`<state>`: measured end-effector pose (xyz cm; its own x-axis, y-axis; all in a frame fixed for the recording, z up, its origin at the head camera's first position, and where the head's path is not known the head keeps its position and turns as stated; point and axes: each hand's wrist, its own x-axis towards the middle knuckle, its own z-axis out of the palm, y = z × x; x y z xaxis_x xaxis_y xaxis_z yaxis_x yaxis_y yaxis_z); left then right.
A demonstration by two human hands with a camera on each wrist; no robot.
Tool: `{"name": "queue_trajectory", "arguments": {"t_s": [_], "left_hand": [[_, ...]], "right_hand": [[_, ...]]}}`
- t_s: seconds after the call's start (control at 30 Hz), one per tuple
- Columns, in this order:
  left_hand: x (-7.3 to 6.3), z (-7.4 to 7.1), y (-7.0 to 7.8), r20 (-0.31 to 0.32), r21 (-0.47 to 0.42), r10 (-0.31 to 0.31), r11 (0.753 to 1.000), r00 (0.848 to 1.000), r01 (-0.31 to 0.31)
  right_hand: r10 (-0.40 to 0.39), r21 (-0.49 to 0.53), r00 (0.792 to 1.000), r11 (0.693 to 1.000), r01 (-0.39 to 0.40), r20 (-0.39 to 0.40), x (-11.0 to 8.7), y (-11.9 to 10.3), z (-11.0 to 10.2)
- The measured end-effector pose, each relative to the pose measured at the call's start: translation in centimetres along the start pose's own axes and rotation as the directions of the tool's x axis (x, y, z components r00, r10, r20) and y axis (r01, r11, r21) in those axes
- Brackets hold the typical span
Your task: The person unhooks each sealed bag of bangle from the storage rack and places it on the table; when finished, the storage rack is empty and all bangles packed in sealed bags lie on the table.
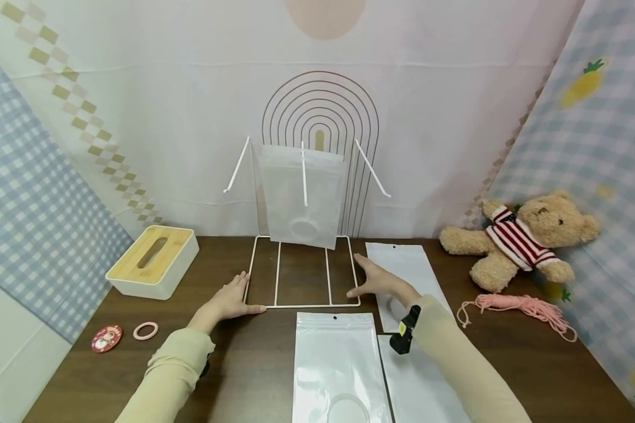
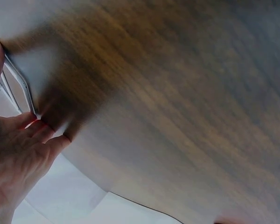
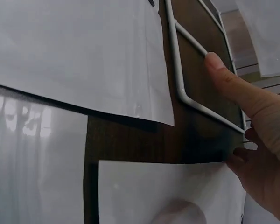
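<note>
Head view, and the patterned cloth backdrop [image 1: 206, 117] fills the rear, rainbow arches at its centre, with the dark wood-grain tabletop [image 1: 254, 364] spread out below. Centre stage, it's the white wire display rack [image 1: 301, 306], base flat on the wood near the backdrop, three prongs reaching forward up top! One white zip-top pouch [image 1: 325, 194] hangs from the middle prong. Down on the wood: a front pouch [image 1: 334, 364] just before the base, a second pouch [image 1: 420, 376] beside it, and a rear pouch [image 1: 402, 270] right of the rack, partly beneath the right arm. Over on the right, the teddy bear [image 1: 524, 241] leans back in its striped top; on the left sits the tissue box [image 1: 180, 267] with its bamboo lid.

Now the hands! Left hand [image 1: 230, 299]: fingers and thumb spread at the front left corner of the base, thumb along the front bar, pinching nothing. Right hand [image 1: 378, 280] at the opposite side bar, thumb held well away from the fingers, no pinch there either; whether it touches the wire, I cannot tell. Near the bear's foot lies the pink rope bundle [image 1: 534, 308]. Far left, the round red badge [image 1: 106, 339], and just beside it the little pink ring [image 1: 146, 338].
</note>
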<state>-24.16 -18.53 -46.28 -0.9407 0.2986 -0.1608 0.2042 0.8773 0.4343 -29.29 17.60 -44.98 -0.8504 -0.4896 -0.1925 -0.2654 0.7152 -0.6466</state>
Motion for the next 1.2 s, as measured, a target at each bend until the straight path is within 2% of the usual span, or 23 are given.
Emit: {"name": "queue_trajectory", "arguments": {"t_s": [0.2,0.27,0.47,0.67,0.77,0.83,0.87,0.93,1.0,1.03,1.1,1.13,1.2], "left_hand": [[0.0,-0.1,0.0,0.002,0.006,-0.005,1.0,1.0,0.005],[0.0,-0.2,0.3,0.009,0.01,-0.001,1.0,1.0,0.001],[0.0,-0.6,0.9,0.033,0.02,0.019,1.0,0.999,-0.02],[0.4,-1.1,1.6,0.056,-0.013,0.012,1.0,0.998,-0.011],[1.2,-1.9,2.5,-0.011,-0.066,0.028,0.997,1.0,-0.029],[2.0,-3.0,3.5,-0.11,-0.132,0.047,0.989,0.993,-0.061],[2.5,-3.8,4.1,-0.17,-0.176,0.049,0.981,0.984,-0.079],[3.4,-5.7,5.6,-0.306,-0.255,0.048,0.958,0.951,-0.131],[4.2,-7.8,7.1,-0.443,-0.348,0.028,0.916,0.896,-0.2],[4.6,-8.8,7.8,-0.506,-0.391,0.003,0.891,0.863,-0.233],[5.5,-10.4,8.9,-0.622,-0.465,-0.049,0.827,0.782,-0.317],[5.9,-11.1,9.3,-0.665,-0.503,-0.085,0.786,0.742,-0.361],[6.6,-12.0,10.0,-0.718,-0.566,-0.155,0.698,0.679,-0.439]], "right_hand": [[0.012,-0.045,0.992,0.999,-0.006,0.124,0.6,0.4,0.7],[0.044,-0.05,0.987,0.998,-0.037,0.152,0.4,0.3,0.6],[0.128,-0.101,0.978,0.988,-0.113,0.164,0.3,-0.6,0.5],[0.192,-0.137,0.967,0.976,-0.171,0.165,0.2,-1.5,0.7],[0.227,-0.152,0.961,0.967,-0.203,0.161,0.2,-1.7,0.9],[0.244,-0.148,0.957,0.964,-0.222,0.157,0.1,-1.8,1.0],[0.249,-0.149,0.956,0.963,-0.226,0.153,0.1,-1.8,1.1],[0.248,-0.15,0.958,0.962,-0.226,0.146,0.0,-1.8,1.1],[0.244,-0.147,0.96,0.963,-0.224,0.137,0.0,-1.8,1.1],[0.242,-0.146,0.961,0.964,-0.223,0.131,0.0,-1.8,1.1],[0.235,-0.14,0.964,0.966,-0.218,0.123,0.0,-1.8,1.1],[0.232,-0.137,0.965,0.967,-0.215,0.121,0.0,-1.8,1.1],[0.225,-0.127,0.967,0.969,-0.21,0.118,-0.1,-1.7,1.1]]}}
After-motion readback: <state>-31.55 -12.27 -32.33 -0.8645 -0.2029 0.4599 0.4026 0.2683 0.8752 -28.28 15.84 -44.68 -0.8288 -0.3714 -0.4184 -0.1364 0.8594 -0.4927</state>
